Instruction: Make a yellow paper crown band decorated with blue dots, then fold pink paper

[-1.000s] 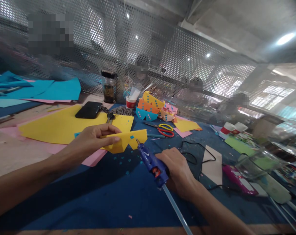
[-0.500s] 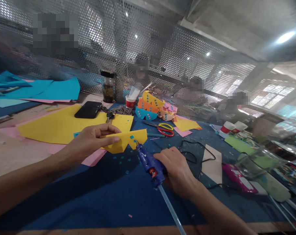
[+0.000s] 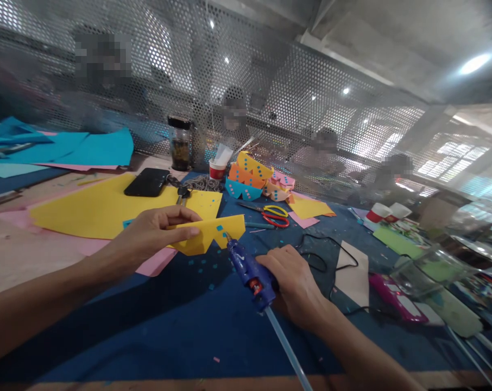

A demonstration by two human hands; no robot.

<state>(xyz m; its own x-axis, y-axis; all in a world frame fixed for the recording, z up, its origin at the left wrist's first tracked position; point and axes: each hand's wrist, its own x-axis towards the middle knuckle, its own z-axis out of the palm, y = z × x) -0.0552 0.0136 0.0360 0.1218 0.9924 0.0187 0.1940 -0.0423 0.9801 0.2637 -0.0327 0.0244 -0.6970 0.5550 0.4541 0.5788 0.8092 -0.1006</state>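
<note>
Between the thumb and fingers of my left hand (image 3: 160, 231) is a folded yellow paper strip (image 3: 207, 234) with a notched lower edge. Small blue paper squares (image 3: 220, 228) sit on its right part. My right hand (image 3: 292, 277) is wrapped round a blue glue gun (image 3: 248, 270), its fingers partly hidden behind the body. A long clear glue stick (image 3: 287, 347) juts from the gun's rear. The nozzle tip is at the strip by the squares; whether it touches I cannot tell. Loose blue squares (image 3: 203, 266) are scattered on the blue table covering (image 3: 168, 336) below.
Behind are scissors (image 3: 275, 214), decorated paper pieces (image 3: 250, 176), a red-and-white cup (image 3: 217, 169) and a lidded jar (image 3: 180, 144). A phone (image 3: 147, 182) rests on yellow paper (image 3: 87, 212). A black cord (image 3: 333, 277) runs right, near a pink object (image 3: 396, 297) and a clear container (image 3: 433, 269).
Both hands, the yellow strip and the glue gun stay almost in place. Behind the perforated screen, a person at the left has shifted slightly.
</note>
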